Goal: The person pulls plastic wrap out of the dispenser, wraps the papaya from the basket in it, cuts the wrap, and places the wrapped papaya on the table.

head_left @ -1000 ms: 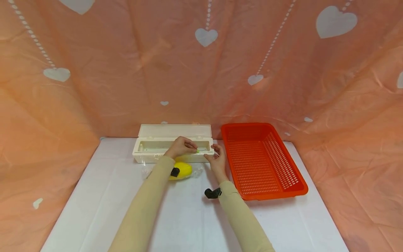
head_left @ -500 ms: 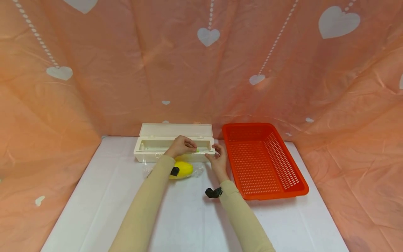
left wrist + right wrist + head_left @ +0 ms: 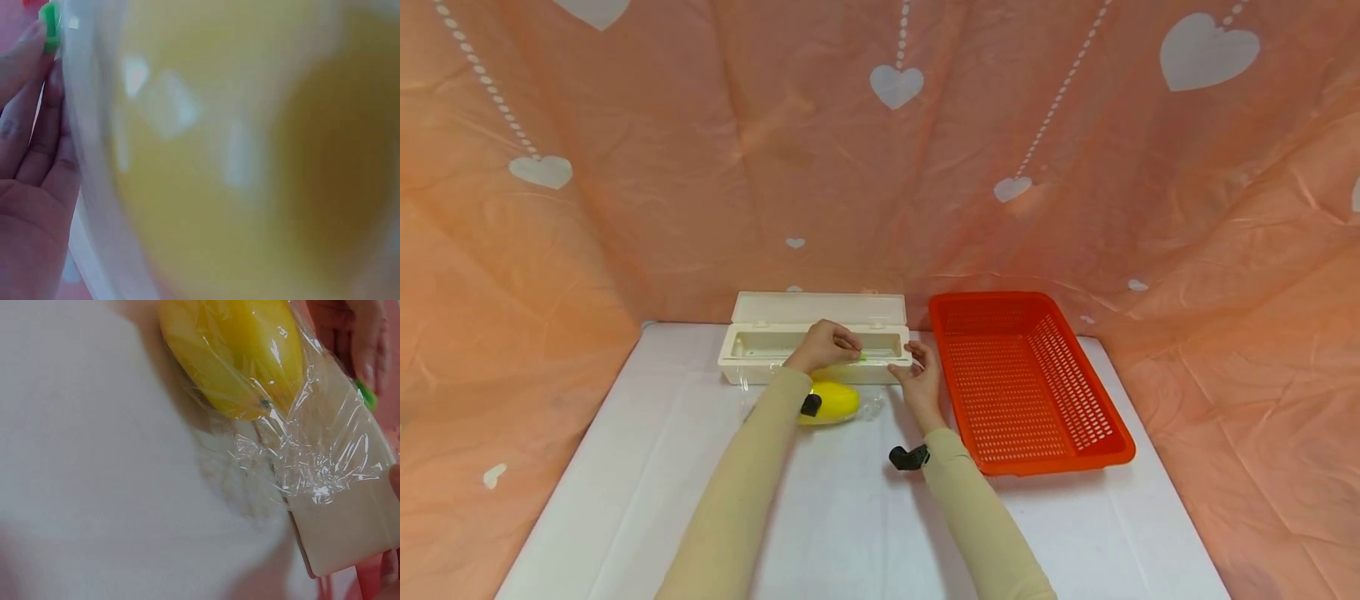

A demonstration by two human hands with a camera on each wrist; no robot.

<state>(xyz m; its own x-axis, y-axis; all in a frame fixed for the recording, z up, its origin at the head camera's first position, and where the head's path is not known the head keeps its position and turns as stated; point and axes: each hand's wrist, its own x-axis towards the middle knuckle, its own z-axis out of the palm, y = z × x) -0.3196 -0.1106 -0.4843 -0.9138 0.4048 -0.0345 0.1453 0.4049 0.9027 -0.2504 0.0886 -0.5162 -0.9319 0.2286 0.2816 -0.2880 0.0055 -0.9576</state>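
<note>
A long white cling film dispenser (image 3: 880, 374) lies at the back of the table, its lid (image 3: 820, 308) tipped up behind it. My left hand (image 3: 826, 346) reaches over its front edge and pinches the small green slide cutter (image 3: 51, 28) between thumb and fingertips. At the dispenser's right end, my right hand (image 3: 921, 385) grips the corner, with thumb in front and fingers on top. Clear film (image 3: 322, 465) hangs down the front, over a smooth yellow fruit (image 3: 840, 402) with a dark tip. Part of the fruit is hidden behind my left wrist.
An orange-red perforated plastic basket (image 3: 1011, 392) stands right of the dispenser, close to my right forearm. A white cloth covers the table (image 3: 842, 525). Behind hangs a peach curtain (image 3: 700, 167) with white hearts.
My left hand has slid slightly left along the dispenser's front edge, taking the green slide cutter with it. My right hand keeps its place at the right end.
</note>
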